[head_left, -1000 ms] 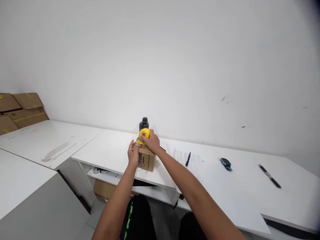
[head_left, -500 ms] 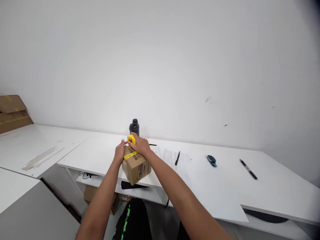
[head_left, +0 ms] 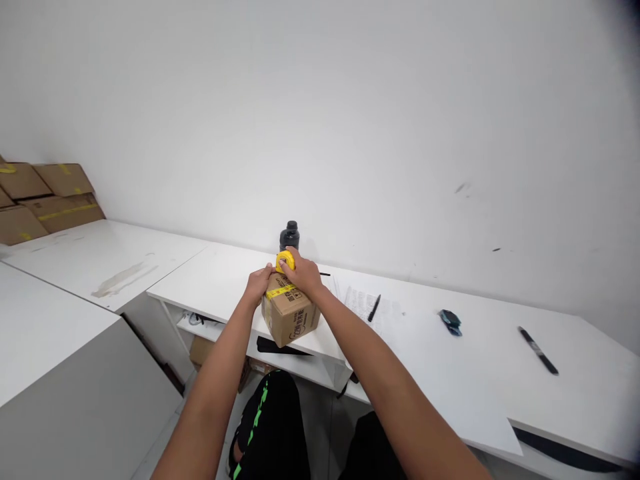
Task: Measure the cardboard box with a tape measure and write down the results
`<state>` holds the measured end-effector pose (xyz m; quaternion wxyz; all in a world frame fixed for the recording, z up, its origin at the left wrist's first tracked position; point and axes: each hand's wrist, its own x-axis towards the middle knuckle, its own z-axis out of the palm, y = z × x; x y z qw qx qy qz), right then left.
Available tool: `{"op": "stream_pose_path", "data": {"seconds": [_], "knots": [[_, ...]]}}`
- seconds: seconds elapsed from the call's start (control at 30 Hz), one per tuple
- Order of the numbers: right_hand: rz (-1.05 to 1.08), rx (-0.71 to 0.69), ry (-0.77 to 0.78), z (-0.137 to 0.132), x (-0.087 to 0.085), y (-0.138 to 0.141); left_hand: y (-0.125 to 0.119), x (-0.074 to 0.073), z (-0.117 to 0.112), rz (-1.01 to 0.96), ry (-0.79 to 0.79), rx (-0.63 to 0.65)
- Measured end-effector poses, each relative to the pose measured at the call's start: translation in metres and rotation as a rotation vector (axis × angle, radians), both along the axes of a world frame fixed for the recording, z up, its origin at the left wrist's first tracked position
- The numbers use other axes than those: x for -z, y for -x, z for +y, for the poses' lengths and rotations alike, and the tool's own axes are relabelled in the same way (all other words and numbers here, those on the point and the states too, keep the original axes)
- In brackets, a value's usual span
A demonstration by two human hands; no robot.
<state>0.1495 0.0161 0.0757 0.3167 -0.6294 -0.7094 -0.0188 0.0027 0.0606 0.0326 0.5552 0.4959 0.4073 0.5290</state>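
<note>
Soft light, dark upper-right corner

At the front edge of the desk [head_left: 220, 273] I see a box [head_left: 295, 317], the left hand [head_left: 259, 283] at its far left corner, the tape measure [head_left: 285, 261] in the right hand [head_left: 303, 272] at its far end. A bottle [head_left: 289, 237] stands behind. Rightward lie a paper [head_left: 357, 303] bearing a pen [head_left: 374, 308], a packet [head_left: 451, 322], a marker [head_left: 537, 350].

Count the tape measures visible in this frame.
1: the yellow tape measure is in the right hand, at the far end of the cardboard box, in front of the dark bottle. Others may be hidden from view.
</note>
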Motion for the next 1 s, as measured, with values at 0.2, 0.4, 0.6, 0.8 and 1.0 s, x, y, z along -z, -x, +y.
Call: {"op": "stream_pose_path", "data": {"seconds": [0.2, 0.4, 0.6, 0.8, 1.0], "knots": [[-0.028, 0.024, 0.059, -0.003, -0.002, 0.002, 0.002, 0.002, -0.002, 0.048, -0.005, 0.002], [-0.095, 0.057, 0.132, -0.006, -0.011, 0.019, 0.003, -0.001, -0.001, 0.092, -0.001, -0.004], [-0.148, 0.080, 0.158, -0.039, -0.022, 0.032, 0.000, -0.003, -0.004, 0.141, -0.015, -0.174], [-0.148, 0.235, 0.138, -0.142, 0.010, 0.010, -0.009, -0.002, -0.005, 0.159, -0.039, -0.145], [-0.155, 0.290, 0.139, -0.181, 0.018, 0.000, -0.015, 0.003, 0.004, 0.132, -0.037, -0.170]]}}
